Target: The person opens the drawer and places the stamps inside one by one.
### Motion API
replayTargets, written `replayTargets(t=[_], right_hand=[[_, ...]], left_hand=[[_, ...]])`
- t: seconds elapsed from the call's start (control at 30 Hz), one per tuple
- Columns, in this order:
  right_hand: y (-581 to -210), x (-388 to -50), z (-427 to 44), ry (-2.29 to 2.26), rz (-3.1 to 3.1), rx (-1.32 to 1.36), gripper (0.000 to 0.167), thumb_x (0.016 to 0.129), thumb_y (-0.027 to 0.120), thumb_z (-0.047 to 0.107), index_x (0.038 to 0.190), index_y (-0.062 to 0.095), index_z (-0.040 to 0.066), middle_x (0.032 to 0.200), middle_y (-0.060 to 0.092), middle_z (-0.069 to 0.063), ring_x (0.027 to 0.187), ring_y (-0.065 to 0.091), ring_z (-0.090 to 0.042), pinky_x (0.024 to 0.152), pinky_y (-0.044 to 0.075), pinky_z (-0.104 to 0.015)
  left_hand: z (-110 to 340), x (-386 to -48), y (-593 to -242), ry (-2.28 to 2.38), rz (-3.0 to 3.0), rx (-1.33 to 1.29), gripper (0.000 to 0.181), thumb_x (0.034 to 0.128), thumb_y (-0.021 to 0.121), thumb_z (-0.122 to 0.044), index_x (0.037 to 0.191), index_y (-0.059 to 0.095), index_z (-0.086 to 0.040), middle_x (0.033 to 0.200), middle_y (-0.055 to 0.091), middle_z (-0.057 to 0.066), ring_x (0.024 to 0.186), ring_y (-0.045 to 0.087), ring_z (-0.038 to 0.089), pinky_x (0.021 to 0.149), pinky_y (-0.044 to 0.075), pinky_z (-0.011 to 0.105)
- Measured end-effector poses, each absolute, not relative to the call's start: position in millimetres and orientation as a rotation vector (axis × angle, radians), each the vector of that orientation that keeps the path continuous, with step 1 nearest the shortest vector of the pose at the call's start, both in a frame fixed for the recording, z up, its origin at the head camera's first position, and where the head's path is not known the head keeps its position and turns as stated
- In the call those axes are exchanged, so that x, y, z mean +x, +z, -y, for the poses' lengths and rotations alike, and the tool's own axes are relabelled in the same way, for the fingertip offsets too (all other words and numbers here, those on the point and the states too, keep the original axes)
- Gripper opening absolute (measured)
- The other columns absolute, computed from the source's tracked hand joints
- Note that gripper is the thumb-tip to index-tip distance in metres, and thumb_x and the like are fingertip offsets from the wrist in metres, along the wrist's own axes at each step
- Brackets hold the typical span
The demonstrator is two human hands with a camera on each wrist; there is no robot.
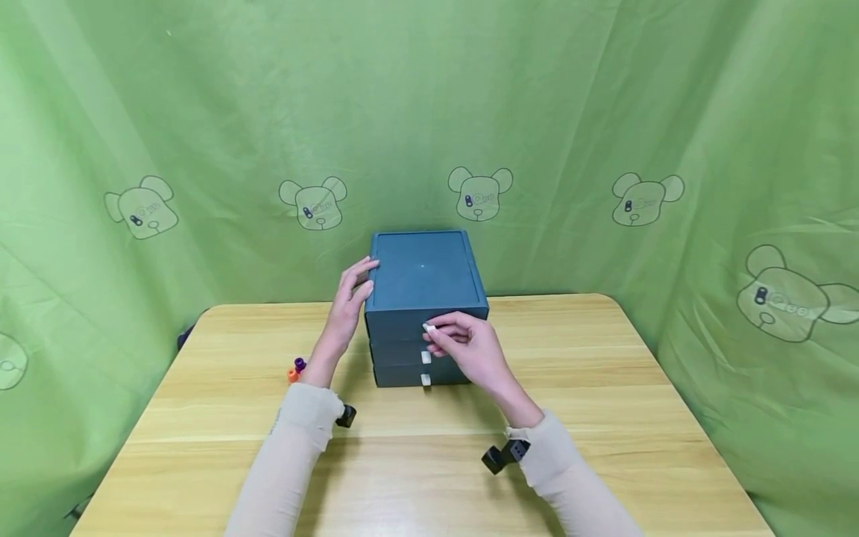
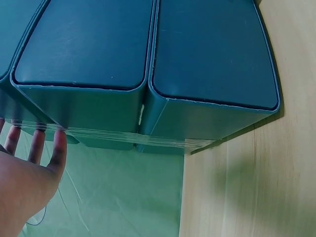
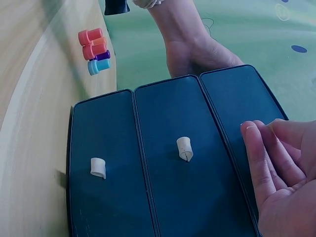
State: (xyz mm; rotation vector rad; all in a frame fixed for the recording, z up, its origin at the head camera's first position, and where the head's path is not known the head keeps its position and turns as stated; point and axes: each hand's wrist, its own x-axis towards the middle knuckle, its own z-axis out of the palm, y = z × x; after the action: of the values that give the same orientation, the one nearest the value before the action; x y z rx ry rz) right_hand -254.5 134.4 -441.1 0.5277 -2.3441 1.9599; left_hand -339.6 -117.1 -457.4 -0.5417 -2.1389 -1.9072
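A dark blue cabinet [image 1: 423, 276] [image 2: 212, 54] with three stacked drawers stands on the table, all drawers closed. My left hand [image 1: 341, 317] [image 2: 29, 182] [image 3: 190, 44] rests against its left side, fingers nearly straight, with fingertips at the upper edge. At the front, my right hand [image 1: 475, 350] [image 3: 286, 173] pinches the small white handle [image 1: 429, 327] of the top drawer between thumb and fingers; in the right wrist view the fingers hide that handle. Below it, the middle handle [image 1: 426, 357] [image 3: 184, 148] and bottom handle [image 1: 426, 380] [image 3: 98, 167] are untouched.
Small colourful pieces lie left of the cabinet beside my left forearm: an orange one [image 1: 292, 375], a purple one [image 1: 300, 364], plus red ones and a light blue one [image 3: 94, 67] in the right wrist view. A green curtain [image 1: 564, 149] hangs behind the wooden table [image 1: 590, 373].
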Motion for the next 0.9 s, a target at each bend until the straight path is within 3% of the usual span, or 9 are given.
replayTargets(t=[0.27, 0.57, 0.77, 0.9], right_hand=[[-445.8, -249.3, -137.4, 1.99, 2.324, 0.548, 0.026, 0.098, 0.069, 0.005, 0.124, 0.069, 0.001, 0.105, 0.076, -0.025, 0.085, 0.077, -0.033, 0.074, 0.064, -0.033], [-458.6, -243.2, -150.8, 1.952, 2.345, 0.505, 0.026, 0.099, 0.068, 0.005, 0.125, 0.068, 0.0, 0.109, 0.074, -0.028, 0.083, 0.078, -0.031, 0.072, 0.064, -0.035], [-477.0, -242.5, -153.7, 1.939, 2.468, 0.461, 0.026, 0.099, 0.069, 0.007, 0.124, 0.069, 0.0, 0.112, 0.073, -0.027, 0.089, 0.076, -0.04, 0.072, 0.064, -0.037], [-489.9, -242.3, -151.3, 1.974, 2.531, 0.462, 0.03, 0.099, 0.068, 0.006, 0.128, 0.066, 0.0, 0.116, 0.072, -0.028, 0.094, 0.073, -0.048, 0.08, 0.063, -0.047]], left_hand=[[116.7, -339.8, -458.5, -1.916, 2.138, -0.535, 0.047, 0.1062, 0.049, -0.025, 0.151, 0.051, -0.012, 0.165, 0.033, 0.005, 0.142, 0.037, 0.031, 0.116, 0.032, 0.054], [116.5, -336.6, -452.3, -1.906, 2.172, -0.527, 0.05, 0.1071, 0.045, -0.018, 0.154, 0.044, -0.002, 0.169, 0.026, 0.016, 0.145, 0.033, 0.038, 0.119, 0.029, 0.055], [116.8, -338.4, -455.9, -1.903, 2.15, -0.53, 0.047, 0.1072, 0.046, -0.021, 0.152, 0.048, -0.007, 0.168, 0.029, 0.01, 0.144, 0.035, 0.036, 0.118, 0.03, 0.055], [116.4, -340.5, -459.5, -1.904, 2.135, -0.531, 0.046, 0.1067, 0.049, -0.024, 0.151, 0.052, -0.013, 0.166, 0.033, 0.004, 0.142, 0.038, 0.032, 0.117, 0.032, 0.053]])
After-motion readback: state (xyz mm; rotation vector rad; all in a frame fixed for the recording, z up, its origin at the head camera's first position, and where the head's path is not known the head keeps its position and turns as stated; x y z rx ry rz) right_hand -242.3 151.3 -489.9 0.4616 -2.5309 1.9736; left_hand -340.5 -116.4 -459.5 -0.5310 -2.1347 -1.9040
